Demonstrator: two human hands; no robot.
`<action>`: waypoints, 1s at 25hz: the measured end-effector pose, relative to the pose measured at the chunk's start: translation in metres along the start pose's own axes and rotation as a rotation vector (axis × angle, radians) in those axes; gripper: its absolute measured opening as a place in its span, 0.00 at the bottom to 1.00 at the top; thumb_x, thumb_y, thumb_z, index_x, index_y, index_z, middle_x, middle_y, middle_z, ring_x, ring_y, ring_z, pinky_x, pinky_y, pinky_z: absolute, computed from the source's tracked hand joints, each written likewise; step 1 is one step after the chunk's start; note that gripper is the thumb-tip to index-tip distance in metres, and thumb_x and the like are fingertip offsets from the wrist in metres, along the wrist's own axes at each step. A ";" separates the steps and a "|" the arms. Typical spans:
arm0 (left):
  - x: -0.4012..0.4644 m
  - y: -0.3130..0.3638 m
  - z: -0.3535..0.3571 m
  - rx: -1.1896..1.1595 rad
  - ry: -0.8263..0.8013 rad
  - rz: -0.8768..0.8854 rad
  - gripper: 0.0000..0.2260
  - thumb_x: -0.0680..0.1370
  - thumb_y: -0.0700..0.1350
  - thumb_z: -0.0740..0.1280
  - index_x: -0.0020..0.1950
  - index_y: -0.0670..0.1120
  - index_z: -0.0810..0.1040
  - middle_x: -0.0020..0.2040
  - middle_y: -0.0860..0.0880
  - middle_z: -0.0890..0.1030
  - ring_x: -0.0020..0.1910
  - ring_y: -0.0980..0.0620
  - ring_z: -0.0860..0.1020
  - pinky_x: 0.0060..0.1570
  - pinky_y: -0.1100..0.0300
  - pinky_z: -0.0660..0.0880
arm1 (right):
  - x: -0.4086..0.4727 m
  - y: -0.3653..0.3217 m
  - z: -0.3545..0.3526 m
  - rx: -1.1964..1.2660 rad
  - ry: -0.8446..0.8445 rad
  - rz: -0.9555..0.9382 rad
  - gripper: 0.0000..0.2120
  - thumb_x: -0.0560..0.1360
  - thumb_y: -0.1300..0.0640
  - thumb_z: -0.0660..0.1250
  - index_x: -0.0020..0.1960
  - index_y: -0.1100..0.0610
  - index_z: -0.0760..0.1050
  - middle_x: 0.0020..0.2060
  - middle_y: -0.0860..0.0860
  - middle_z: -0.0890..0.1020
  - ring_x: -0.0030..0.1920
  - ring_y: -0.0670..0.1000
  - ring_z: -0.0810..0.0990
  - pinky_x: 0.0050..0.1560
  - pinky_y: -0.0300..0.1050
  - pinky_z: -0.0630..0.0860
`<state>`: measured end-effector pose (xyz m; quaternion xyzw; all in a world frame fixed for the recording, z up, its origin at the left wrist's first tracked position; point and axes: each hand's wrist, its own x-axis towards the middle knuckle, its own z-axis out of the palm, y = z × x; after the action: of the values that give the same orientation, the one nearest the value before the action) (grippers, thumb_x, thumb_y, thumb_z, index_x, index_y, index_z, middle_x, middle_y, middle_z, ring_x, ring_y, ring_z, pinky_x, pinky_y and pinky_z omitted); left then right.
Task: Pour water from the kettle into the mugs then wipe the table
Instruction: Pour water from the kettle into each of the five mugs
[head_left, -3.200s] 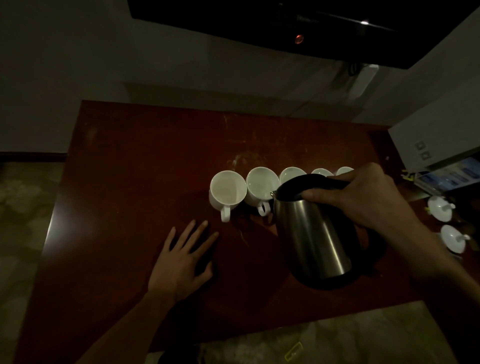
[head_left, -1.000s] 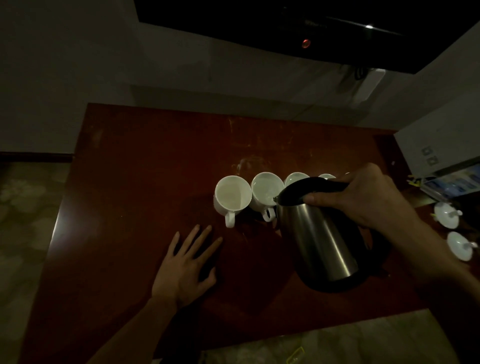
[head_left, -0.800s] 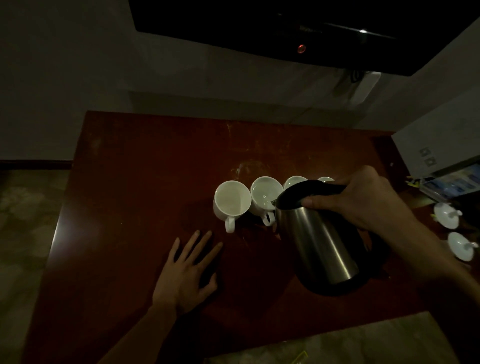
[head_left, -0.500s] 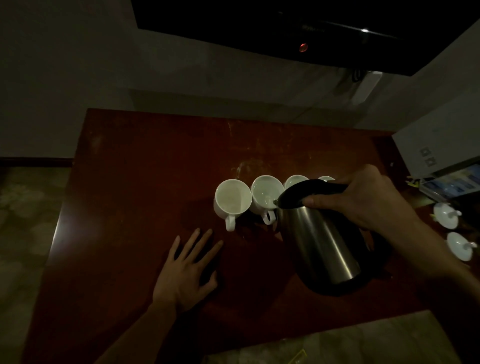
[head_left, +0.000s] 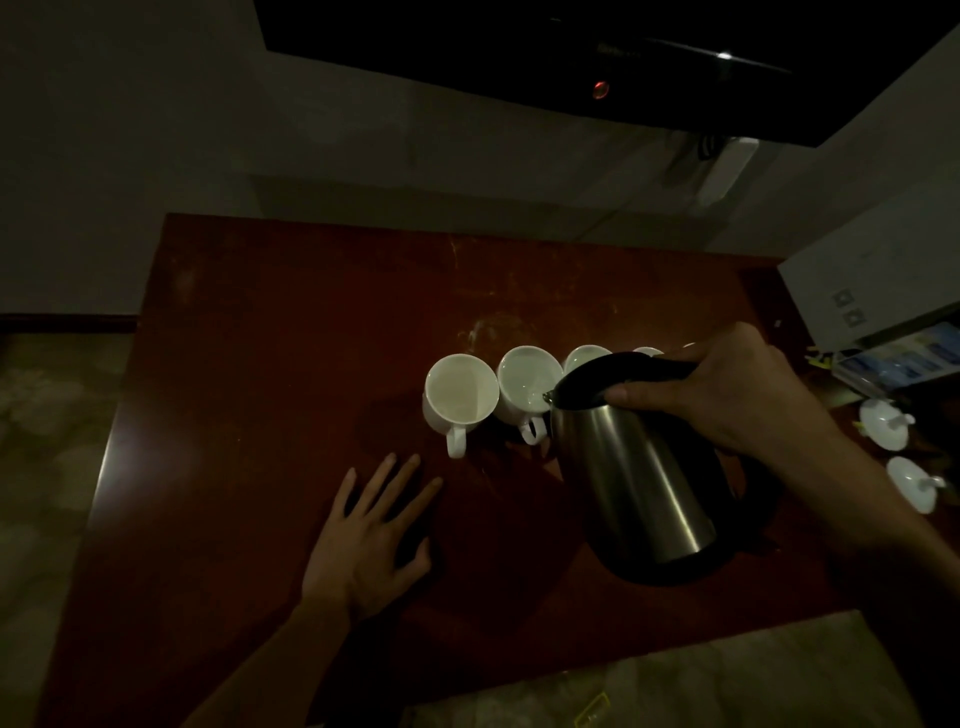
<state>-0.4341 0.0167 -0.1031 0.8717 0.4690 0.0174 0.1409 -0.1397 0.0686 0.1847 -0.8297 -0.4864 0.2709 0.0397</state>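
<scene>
Grasping the tilted steel kettle by its black handle, the right hand pours into the second white ceramic mug of the row, while the left hand lies flat with fingers released on the red-brown wooden table just before that mug; next, judging by the row, the spout should shift to the leftmost white mug beside it.

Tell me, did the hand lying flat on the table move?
No. The left hand rests flat on the table, fingertips just short of the leftmost mug, as before.

Mugs in a row on the table

The kettle hung right of the leftmost mug, spout over the second mug; the left hand lay flat before that mug.
</scene>
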 end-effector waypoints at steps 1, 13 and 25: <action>0.000 0.000 0.000 0.002 0.003 0.001 0.32 0.78 0.64 0.58 0.81 0.58 0.57 0.82 0.48 0.56 0.81 0.45 0.52 0.75 0.40 0.43 | 0.001 0.001 0.000 0.007 0.003 -0.001 0.40 0.47 0.28 0.73 0.51 0.52 0.84 0.39 0.51 0.84 0.38 0.50 0.84 0.37 0.46 0.80; -0.002 0.003 -0.006 0.008 0.003 0.001 0.31 0.80 0.64 0.56 0.82 0.58 0.55 0.83 0.50 0.52 0.81 0.46 0.47 0.77 0.42 0.39 | -0.030 0.027 0.029 0.277 0.205 -0.110 0.32 0.62 0.40 0.78 0.63 0.53 0.82 0.41 0.39 0.81 0.41 0.37 0.81 0.39 0.32 0.74; 0.000 0.006 -0.045 -0.013 -0.257 -0.048 0.36 0.73 0.69 0.42 0.81 0.62 0.44 0.82 0.53 0.40 0.80 0.50 0.37 0.75 0.42 0.36 | -0.079 0.025 0.049 0.367 0.278 -0.129 0.35 0.62 0.38 0.79 0.64 0.54 0.82 0.52 0.47 0.86 0.47 0.44 0.83 0.49 0.45 0.82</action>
<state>-0.4364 0.0243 -0.0583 0.8542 0.4678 -0.0950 0.2059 -0.1743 -0.0198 0.1673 -0.8050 -0.4711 0.2349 0.2735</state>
